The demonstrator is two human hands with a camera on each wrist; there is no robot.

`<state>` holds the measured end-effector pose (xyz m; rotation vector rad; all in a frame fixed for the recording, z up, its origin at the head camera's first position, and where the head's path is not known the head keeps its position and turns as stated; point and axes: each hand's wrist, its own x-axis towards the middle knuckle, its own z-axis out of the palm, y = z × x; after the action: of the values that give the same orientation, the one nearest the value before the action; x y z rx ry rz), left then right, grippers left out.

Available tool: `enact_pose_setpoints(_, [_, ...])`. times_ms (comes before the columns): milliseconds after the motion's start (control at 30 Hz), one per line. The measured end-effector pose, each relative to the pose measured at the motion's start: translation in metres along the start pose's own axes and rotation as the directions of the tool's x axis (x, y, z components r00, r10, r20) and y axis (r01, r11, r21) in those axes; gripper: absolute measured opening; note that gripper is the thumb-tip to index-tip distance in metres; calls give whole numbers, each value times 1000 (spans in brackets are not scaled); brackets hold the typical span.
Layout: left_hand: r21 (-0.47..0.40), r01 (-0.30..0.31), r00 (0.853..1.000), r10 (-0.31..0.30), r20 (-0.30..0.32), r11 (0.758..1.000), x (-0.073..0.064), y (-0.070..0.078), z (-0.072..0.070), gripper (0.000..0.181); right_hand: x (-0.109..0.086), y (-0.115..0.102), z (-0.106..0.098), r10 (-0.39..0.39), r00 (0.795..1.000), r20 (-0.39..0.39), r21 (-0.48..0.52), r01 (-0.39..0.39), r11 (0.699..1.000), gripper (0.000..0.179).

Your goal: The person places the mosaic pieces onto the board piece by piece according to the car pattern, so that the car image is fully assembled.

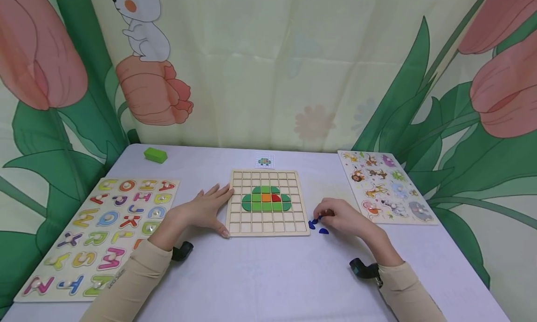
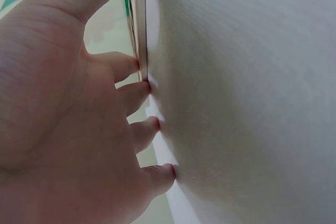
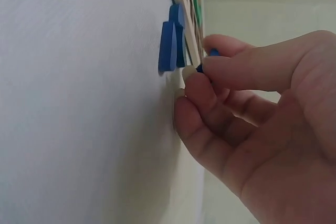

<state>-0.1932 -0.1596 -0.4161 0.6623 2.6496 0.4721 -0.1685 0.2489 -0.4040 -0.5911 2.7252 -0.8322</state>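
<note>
A wooden grid board (image 1: 268,227) lies mid-table, with green pieces (image 1: 263,206), an orange piece (image 1: 266,198) and a red piece (image 1: 275,198) forming a shape in its cells. My left hand (image 1: 203,209) lies spread at the board's left edge, its fingertips touching the edge and the tablecloth. Just off the board's right side, my right hand (image 1: 343,217) pinches a small blue piece (image 3: 214,53) between thumb and fingers, which mostly hide it. Loose blue pieces (image 3: 168,48) lie beside that hand; one blue half-round piece (image 1: 324,231) is nearest the front.
Behind the board lies a small card (image 1: 264,161) with a coloured picture on a grid. A letter puzzle board (image 1: 50,298) covers the left side, an animal puzzle board (image 1: 402,221) the back right. At the back left sits a green block (image 1: 155,155).
</note>
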Motion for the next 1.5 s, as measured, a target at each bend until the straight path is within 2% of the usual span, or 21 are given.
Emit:
enact_pose_setpoints(267, [6, 8, 1000, -8, 0, 1000, 0, 0, -1, 130, 7, -9, 4, 19, 998, -55, 19, -18, 1000, 18])
enact_pose_setpoints(433, [4, 5, 1000, -5, 3, 1000, 1, -1, 0, 130, 13, -15, 10, -14, 997, -80, 49, 18, 999, 14])
enact_pose_setpoints(733, [10, 7, 1000, -7, 1, 1000, -1, 1, -2, 129, 19, -22, 18, -31, 998, -60, 83, 36, 996, 13])
enact_pose_setpoints(967, [3, 7, 1000, -7, -1, 1000, -2, 2, -2, 129, 28, -31, 25, -100, 990, -95, 87, 108, 990, 19])
enact_pose_setpoints(1167, [7, 14, 1000, -14, 3, 1000, 0, 1, -1, 130, 37, -40, 30, -160, 983, -95, 64, 167, 984, 22])
enact_pose_setpoints(1500, [10, 8, 1000, -8, 2, 1000, 1, 0, -1, 130, 43, -53, 39, -135, 989, -63, 56, 138, 989, 19])
